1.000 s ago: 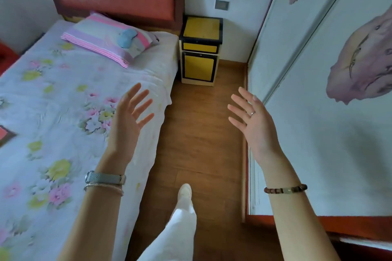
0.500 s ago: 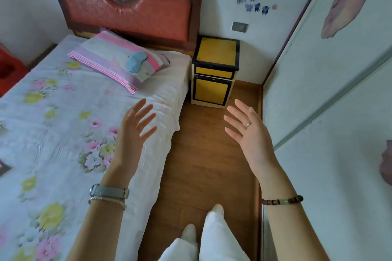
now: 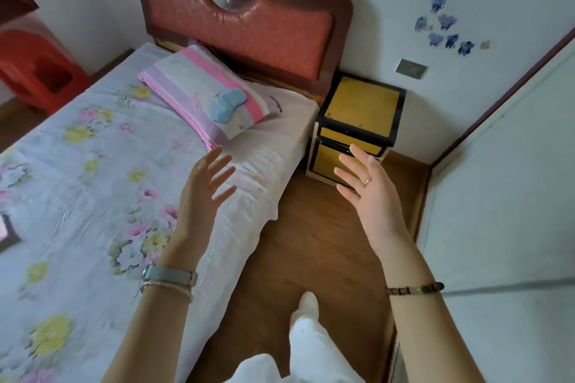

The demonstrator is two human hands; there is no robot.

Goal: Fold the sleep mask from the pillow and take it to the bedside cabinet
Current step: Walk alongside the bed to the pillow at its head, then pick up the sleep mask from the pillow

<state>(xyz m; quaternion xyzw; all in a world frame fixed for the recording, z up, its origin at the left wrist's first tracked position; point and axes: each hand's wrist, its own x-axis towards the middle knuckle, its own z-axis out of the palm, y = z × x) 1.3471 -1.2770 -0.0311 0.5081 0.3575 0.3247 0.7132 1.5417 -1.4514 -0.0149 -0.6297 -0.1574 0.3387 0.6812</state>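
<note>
Fingers (image 3: 217, 165) of left hand (image 3: 202, 196) and right hand (image 3: 370, 196): spread, empty; mask (image 3: 228, 105): far, flat on pillow (image 3: 202, 93), cabinet (image 3: 361, 106) right; risk: a one-handed grab could crumple it unfolded.

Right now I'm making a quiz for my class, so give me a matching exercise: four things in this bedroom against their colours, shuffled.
Things:
1. sleep mask
2. bedside cabinet
3. headboard
4. pillow

Colours:
A. yellow with black edges
B. pink and purple stripes
C. light blue
D. red padding in a dark frame

Pairs: 1-C, 2-A, 3-D, 4-B
</note>
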